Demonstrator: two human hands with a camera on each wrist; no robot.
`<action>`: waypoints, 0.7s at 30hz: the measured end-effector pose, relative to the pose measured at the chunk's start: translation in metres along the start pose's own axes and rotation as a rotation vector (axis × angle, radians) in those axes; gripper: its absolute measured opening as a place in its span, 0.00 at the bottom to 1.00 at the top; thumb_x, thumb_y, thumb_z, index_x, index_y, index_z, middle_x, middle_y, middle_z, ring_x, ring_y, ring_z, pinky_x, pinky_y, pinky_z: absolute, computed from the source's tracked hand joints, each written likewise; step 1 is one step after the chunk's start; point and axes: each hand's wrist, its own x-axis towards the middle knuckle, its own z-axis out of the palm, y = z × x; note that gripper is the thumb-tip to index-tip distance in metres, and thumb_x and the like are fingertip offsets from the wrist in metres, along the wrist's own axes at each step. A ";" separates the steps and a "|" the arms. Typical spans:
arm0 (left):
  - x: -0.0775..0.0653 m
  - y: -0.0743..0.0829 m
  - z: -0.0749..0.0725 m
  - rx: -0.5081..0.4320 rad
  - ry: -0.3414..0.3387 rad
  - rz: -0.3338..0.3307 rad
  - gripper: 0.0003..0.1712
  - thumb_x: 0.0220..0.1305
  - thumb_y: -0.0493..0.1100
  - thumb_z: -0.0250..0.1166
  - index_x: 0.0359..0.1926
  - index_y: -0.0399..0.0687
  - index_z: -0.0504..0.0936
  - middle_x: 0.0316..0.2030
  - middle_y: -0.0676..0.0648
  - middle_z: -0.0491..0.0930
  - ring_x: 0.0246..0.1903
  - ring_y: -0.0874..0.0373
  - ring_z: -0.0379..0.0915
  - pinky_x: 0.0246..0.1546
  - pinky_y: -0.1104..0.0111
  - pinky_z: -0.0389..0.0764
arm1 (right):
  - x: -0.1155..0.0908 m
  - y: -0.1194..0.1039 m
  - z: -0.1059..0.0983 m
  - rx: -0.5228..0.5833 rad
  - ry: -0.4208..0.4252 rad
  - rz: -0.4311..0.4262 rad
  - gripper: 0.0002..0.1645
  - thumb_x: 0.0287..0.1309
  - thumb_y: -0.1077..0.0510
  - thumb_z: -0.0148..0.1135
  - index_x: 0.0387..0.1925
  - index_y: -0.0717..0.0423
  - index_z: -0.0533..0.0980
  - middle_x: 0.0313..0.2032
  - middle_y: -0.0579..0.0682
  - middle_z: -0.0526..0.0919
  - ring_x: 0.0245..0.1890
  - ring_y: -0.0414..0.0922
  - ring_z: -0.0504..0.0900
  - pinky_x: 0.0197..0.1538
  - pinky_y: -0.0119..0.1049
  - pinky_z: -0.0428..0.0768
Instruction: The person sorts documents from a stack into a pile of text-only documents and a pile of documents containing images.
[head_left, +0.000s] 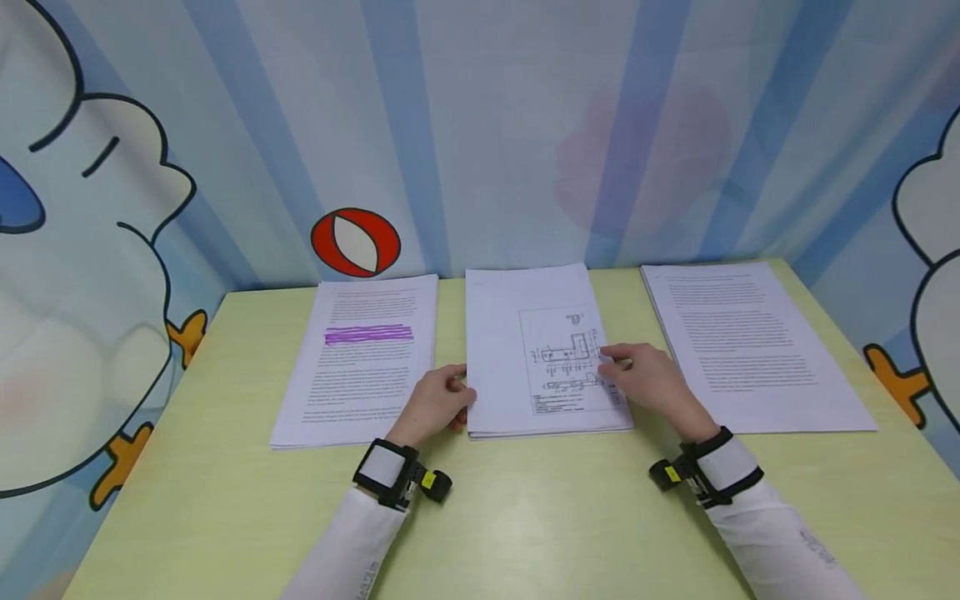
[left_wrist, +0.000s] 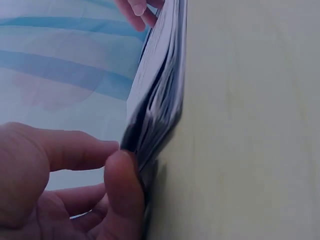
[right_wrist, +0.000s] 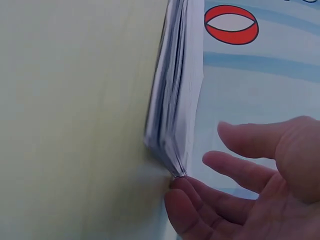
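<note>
A stack of paper [head_left: 495,350] lies in the middle of the table, its top sheet printed with a line drawing in a frame. My left hand [head_left: 435,404] touches the stack's left edge near the front corner; in the left wrist view the thumb and a bent finger meet that edge. On the other side is my right hand [head_left: 648,379], its thumb and forefinger over the drawing's right part. The right wrist view shows this hand [right_wrist: 260,175] with loosely bent, spread fingers, the lower ones against the stack's corner. Slightly uneven sheet edges [right_wrist: 167,110] show there.
To the left lies another paper stack [head_left: 360,392] with purple marking across some lines of text. A third text-printed stack [head_left: 750,350] lies at the right, close beside my right hand. A striped blue curtain [head_left: 510,125] hangs behind the pale yellow table [head_left: 525,517].
</note>
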 end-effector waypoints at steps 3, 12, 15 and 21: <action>0.000 0.000 -0.001 0.038 0.027 0.002 0.28 0.67 0.39 0.58 0.67 0.38 0.71 0.26 0.46 0.78 0.16 0.61 0.72 0.21 0.72 0.75 | -0.003 -0.001 -0.002 -0.062 -0.008 -0.025 0.26 0.68 0.53 0.56 0.62 0.64 0.75 0.53 0.66 0.83 0.48 0.58 0.84 0.37 0.36 0.78; 0.002 0.005 -0.001 0.184 0.073 0.015 0.26 0.70 0.46 0.54 0.66 0.42 0.74 0.51 0.42 0.83 0.23 0.61 0.66 0.22 0.71 0.67 | -0.006 -0.003 -0.011 -0.066 -0.080 -0.028 0.28 0.70 0.50 0.54 0.64 0.64 0.72 0.58 0.66 0.80 0.55 0.60 0.81 0.46 0.45 0.81; 0.002 0.010 0.001 0.139 0.131 0.037 0.26 0.71 0.46 0.54 0.66 0.43 0.74 0.52 0.42 0.82 0.25 0.60 0.67 0.24 0.72 0.68 | -0.007 -0.001 -0.018 -0.071 -0.081 -0.035 0.29 0.70 0.49 0.54 0.64 0.64 0.72 0.57 0.66 0.81 0.54 0.60 0.82 0.47 0.46 0.81; 0.007 0.040 0.019 -0.067 0.125 0.184 0.25 0.73 0.45 0.55 0.67 0.45 0.74 0.49 0.40 0.78 0.29 0.46 0.77 0.26 0.72 0.75 | -0.007 0.019 -0.045 -0.126 0.020 -0.100 0.29 0.71 0.49 0.54 0.64 0.65 0.72 0.53 0.67 0.83 0.51 0.62 0.83 0.45 0.48 0.81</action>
